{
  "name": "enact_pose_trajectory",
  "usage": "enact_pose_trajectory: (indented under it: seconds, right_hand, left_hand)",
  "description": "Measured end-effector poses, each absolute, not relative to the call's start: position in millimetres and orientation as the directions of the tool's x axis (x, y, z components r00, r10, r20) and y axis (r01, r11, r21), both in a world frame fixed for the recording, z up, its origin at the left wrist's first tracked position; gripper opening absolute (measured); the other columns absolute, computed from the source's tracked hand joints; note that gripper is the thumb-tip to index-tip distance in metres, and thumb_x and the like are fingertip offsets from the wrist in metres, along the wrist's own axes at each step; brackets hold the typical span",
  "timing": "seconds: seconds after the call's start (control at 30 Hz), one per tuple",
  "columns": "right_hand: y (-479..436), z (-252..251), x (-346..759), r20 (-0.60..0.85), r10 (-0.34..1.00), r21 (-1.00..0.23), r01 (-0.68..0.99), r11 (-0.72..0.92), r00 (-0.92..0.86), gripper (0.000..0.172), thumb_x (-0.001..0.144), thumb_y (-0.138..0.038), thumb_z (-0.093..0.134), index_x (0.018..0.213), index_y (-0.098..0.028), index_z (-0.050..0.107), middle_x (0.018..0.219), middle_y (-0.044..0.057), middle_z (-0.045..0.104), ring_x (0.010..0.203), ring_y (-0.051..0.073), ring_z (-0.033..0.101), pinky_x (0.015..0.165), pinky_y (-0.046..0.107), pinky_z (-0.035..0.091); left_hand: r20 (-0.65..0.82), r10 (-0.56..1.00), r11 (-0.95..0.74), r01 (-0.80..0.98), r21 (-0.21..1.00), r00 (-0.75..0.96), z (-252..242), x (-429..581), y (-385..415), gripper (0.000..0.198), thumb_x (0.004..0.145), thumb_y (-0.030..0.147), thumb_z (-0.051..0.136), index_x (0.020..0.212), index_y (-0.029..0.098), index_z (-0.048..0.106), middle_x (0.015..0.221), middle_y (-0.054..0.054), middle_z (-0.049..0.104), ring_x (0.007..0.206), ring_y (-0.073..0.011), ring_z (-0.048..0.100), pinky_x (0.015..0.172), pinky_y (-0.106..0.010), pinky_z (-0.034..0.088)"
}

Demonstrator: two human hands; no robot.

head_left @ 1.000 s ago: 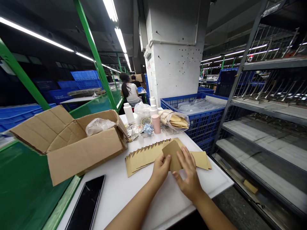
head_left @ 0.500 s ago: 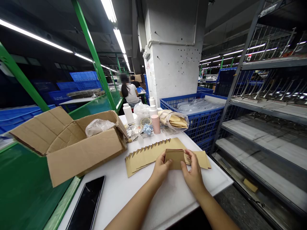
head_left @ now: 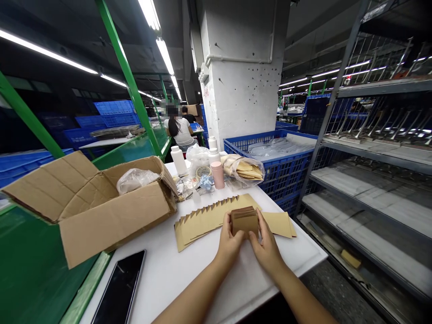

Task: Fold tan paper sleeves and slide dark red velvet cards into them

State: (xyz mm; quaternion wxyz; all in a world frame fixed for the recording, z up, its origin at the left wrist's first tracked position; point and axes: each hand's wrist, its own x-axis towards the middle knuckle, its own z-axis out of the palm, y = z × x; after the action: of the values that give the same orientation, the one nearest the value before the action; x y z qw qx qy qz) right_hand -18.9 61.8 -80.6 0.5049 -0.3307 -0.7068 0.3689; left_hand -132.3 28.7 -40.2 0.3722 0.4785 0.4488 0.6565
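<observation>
Fingers (head_left: 235, 237) of the left hand (head_left: 229, 247) and the right hand (head_left: 266, 247) press in from opposite sides of a small folded kraft-paper block (head_left: 245, 221), clamping it just over a fanned row of kraft envelopes (head_left: 205, 223) on a white table (head_left: 168, 283). That row runs past the fingers on both sides, its saw-toothed edge on the far side, while bare tabletop spreads toward the near edge. Left of the hands, a black smartphone (head_left: 119, 288) lies beside an open cardboard box (head_left: 111, 216), and a clear bag of kraft pieces (head_left: 242, 172) sits beyond the fingers.
</observation>
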Motion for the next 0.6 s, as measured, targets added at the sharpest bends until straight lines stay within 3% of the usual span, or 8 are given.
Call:
enact_pose_trajectory:
  seconds: [0.13, 0.27, 0.33, 0.43, 0.6]
  right_hand:
    - [62, -78, -18, 0.487, 0.832, -0.839, 0.123, 0.53, -0.266, 0.06, 0.085, -0.018, 0.042, 0.143, -0.023, 0.023, 0.143, 0.01, 0.035, 0.134, 0.022, 0.03, 0.109, 0.045, 0.028]
    - [63, -82, -19, 0.478, 0.852, -0.855, 0.109, 0.507, -0.211, 0.05, 0.086, -0.019, 0.041, 0.135, -0.019, 0.035, 0.134, 0.013, 0.047, 0.124, 0.023, 0.045, 0.102, 0.042, 0.04]
    - [64, -83, -19, 0.462, 0.863, -0.86, 0.133, 0.492, -0.205, 0.041, 0.086, -0.02, 0.041, 0.127, -0.018, 0.043, 0.123, 0.014, 0.055, 0.114, 0.024, 0.054, 0.094, 0.041, 0.047]
    - [64, -84, -19, 0.467, 0.858, -0.839, 0.198, 0.507, -0.215, 0.032, 0.085, -0.021, 0.042, 0.117, -0.018, 0.048, 0.11, 0.012, 0.062, 0.103, 0.024, 0.059, 0.085, 0.04, 0.051]
    - [66, -89, -22, 0.514, 0.835, -0.792, 0.266, 0.55, -0.196, 0.032, 0.086, -0.021, 0.04, 0.117, -0.018, 0.045, 0.103, 0.012, 0.063, 0.096, 0.024, 0.062, 0.081, 0.04, 0.053]
  left_hand:
    - [0.45, 0.856, -0.428, 0.141, 0.893, -0.254, -35, -139, 27, 0.063, 0.07, 0.008, 0.048, 0.13, 0.024, 0.035, 0.125, -0.008, 0.048, 0.114, -0.024, 0.048, 0.096, -0.039, 0.039]
    - [0.516, 0.829, -0.444, 0.308, 0.841, -0.216, -32, -147, 29, 0.033, 0.078, 0.013, 0.048, 0.109, 0.021, 0.055, 0.114, -0.007, 0.056, 0.111, -0.0239, 0.05, 0.098, -0.039, 0.036]
    - [0.468, 0.847, -0.426, 0.205, 0.881, -0.253, -32, -148, 31, 0.032, 0.08, 0.015, 0.049, 0.111, 0.022, 0.051, 0.113, -0.007, 0.057, 0.107, -0.0233, 0.053, 0.094, -0.037, 0.04]
    - [0.344, 0.915, -0.354, -0.013, 0.935, -0.21, -36, -149, 32, 0.05, 0.076, 0.017, 0.055, 0.123, 0.021, 0.039, 0.116, -0.009, 0.057, 0.104, -0.0236, 0.055, 0.09, -0.037, 0.043]
    - [0.217, 0.976, -0.218, -0.098, 0.971, -0.023, -49, -153, 38, 0.043, 0.072, 0.023, 0.061, 0.113, 0.015, 0.048, 0.116, -0.012, 0.059, 0.106, -0.028, 0.055, 0.09, -0.039, 0.043]
